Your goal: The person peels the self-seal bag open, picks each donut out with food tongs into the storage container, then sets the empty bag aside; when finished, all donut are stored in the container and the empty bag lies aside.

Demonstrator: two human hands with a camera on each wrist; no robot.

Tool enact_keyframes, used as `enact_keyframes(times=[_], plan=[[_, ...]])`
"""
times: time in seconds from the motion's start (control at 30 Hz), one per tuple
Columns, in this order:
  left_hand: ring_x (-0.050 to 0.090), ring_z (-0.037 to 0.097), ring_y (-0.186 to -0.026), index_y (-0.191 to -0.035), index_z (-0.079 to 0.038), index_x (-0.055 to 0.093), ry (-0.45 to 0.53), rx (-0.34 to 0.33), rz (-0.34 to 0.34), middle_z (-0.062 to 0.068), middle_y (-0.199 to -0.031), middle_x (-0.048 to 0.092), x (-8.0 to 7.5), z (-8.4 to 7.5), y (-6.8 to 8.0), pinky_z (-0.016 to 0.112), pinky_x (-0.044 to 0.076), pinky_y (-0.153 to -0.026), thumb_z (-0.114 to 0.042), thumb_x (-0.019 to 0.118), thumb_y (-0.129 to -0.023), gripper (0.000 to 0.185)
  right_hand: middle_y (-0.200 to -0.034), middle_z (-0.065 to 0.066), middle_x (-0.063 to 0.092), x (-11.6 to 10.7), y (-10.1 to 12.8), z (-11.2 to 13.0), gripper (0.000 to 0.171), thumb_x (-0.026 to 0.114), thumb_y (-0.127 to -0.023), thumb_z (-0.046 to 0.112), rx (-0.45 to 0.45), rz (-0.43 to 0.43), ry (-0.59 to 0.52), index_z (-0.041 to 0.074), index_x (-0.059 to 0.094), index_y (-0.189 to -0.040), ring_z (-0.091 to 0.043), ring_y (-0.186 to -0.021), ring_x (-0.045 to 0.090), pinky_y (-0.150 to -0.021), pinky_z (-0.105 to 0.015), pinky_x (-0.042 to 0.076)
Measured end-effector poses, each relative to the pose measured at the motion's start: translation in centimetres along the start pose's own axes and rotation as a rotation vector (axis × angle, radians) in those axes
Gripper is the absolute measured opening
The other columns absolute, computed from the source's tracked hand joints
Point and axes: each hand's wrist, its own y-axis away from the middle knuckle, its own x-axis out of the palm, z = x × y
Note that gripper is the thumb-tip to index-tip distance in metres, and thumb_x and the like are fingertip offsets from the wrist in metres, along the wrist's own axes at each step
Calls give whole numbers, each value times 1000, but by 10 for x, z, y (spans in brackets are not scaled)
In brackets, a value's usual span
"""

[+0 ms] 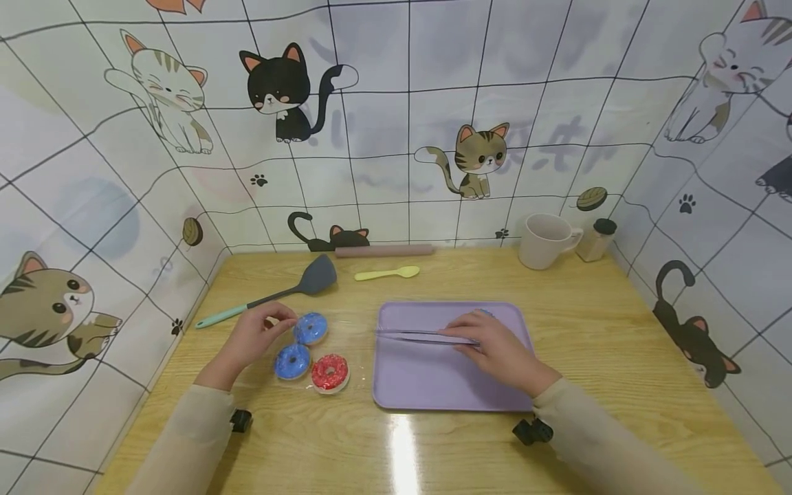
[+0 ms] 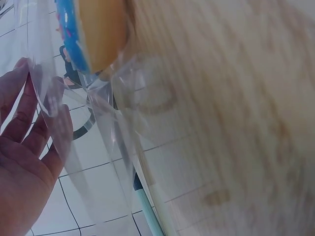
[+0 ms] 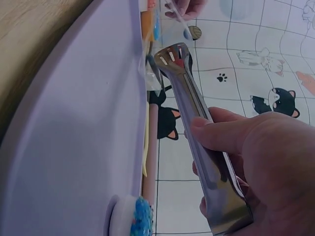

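Observation:
My right hand (image 1: 491, 344) grips metal tongs (image 3: 197, 123) over the lilac tray (image 1: 427, 385), their tips pointing left. A blue-iced toy donut (image 3: 141, 219) sits on the tray, mostly hidden behind that hand in the head view. At the left, my left hand (image 1: 256, 335) pinches a clear plastic bag (image 2: 54, 108) between thumb and fingers. Close by its fingertips lies a blue donut (image 1: 311, 328). Another blue donut (image 1: 292, 361) and a red donut (image 1: 331, 373) lie just nearer, with clear plastic around them.
A spatula (image 1: 317, 276) with a mint handle lies behind the left hand. Farther back are a yellow spoon (image 1: 386, 273) and a pinkish rolling pin (image 1: 383, 251). A pale mug (image 1: 541, 242) and a dark-lidded jar (image 1: 596, 242) stand at back right, before the cat-print wall covering (image 1: 371, 165).

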Motion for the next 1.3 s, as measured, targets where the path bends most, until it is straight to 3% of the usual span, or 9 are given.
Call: enact_keyframes(times=[0.13,0.5,0.97,1.3], plan=[[64,9,-86,-103,-20,75,7,12,-10,-4,-97,74,1,-1,1,27,52,-74,-25,69,-100,8,-120,0,73,6,-9,6,37,80,-89,6,-40,6,8,18,76,-124,-24,-117,64,-101,-47,51],[63,9,-85,-102,-17,76,8,17,-6,-3,-98,74,0,-4,-1,26,52,-74,-23,69,-100,8,-125,1,70,15,-18,22,40,78,-93,11,-29,113,-84,18,72,-132,-21,-118,61,-99,-46,52],[63,9,-86,-102,-15,76,20,13,-5,-3,-98,75,-1,-7,0,25,52,-75,-20,71,-99,8,-137,8,62,22,-21,26,53,75,-96,22,11,267,-177,31,59,-146,-15,-129,54,-106,-44,49],[63,10,-85,-102,-14,77,29,11,2,-2,-97,75,2,-7,0,26,51,-73,-20,71,-99,9,-139,7,61,37,-27,29,55,75,-97,24,10,323,-195,25,57,-149,-14,-129,52,-107,-39,48]])
